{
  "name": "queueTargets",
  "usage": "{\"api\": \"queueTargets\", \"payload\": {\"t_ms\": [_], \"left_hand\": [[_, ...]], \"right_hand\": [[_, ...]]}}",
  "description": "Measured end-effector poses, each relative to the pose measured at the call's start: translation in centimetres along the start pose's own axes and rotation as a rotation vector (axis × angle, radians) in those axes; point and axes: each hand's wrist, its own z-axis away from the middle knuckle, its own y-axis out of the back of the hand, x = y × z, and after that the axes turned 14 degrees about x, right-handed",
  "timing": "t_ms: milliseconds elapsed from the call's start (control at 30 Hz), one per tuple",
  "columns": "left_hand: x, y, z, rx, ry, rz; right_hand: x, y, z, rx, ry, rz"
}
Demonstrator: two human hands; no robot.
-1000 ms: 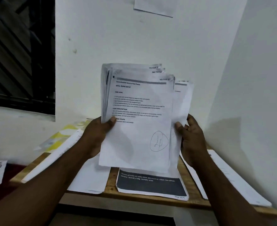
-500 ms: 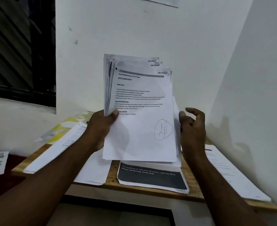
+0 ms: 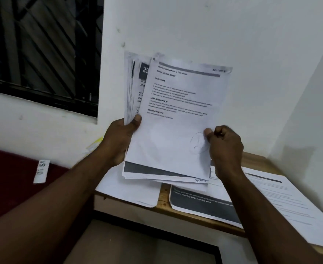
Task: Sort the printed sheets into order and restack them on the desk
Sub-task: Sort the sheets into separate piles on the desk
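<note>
Gripping a bundle of printed sheets (image 3: 133, 86) by its lower left edge, the person's left hand (image 3: 118, 139) holds it upright in the air above the desk (image 3: 163, 196), thumb pressed flat on the front and the fingers hidden behind the paper. The right hand (image 3: 226, 147) is curled and pinches the lower right edge of the front sheet (image 3: 176, 134) between thumb and bent fingers, just beside a pen-drawn circle whose number is too blurred to read. That front sheet sits tilted, its top leaning to the right, so it fans away from the rest of the bundle. Behind its left edge shows a page with a dark header block (image 3: 144, 70) and large white digits starting "29". Headings on the front sheet read "TASK GOAL", "TASK DESCRIPTION" and "REQUIRED PROPS". At the bottom of the bundle another page pokes out with a grey band and a handwritten page note at its corner.

Below the hands, more paper lies flat on the wooden desk: a plain white sheet (image 3: 126, 193) hanging over the left front edge, a sheet with a dark band (image 3: 202, 205) of white text in the middle, and a page of printed lines (image 3: 282, 202) to the right, by the side wall. A barred window (image 3: 42, 46) fills the upper left, and a white label (image 3: 41, 170) reading "WS 10" lies on a dark red surface (image 3: 6, 180) to the left of the desk.
</note>
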Motion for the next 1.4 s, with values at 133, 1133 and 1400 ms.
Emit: {"api": "queueTargets", "payload": {"t_ms": [133,1133,1400], "left_hand": [[0.9,3.3,-0.9,0.11,-0.047,-0.026],[3.9,15.3,-6.4,0.695,-0.218,0.336],[3.4,13.9,-6.4,0.611,-0.198,0.274]], "right_hand": [[-1.1,-2.4,1.1,0.018,0.0,0.027],[1.2,-7.0,9.0,-0.432,0.004,0.354],[1.8,-7.0,9.3,-0.446,0.012,0.369]]}}
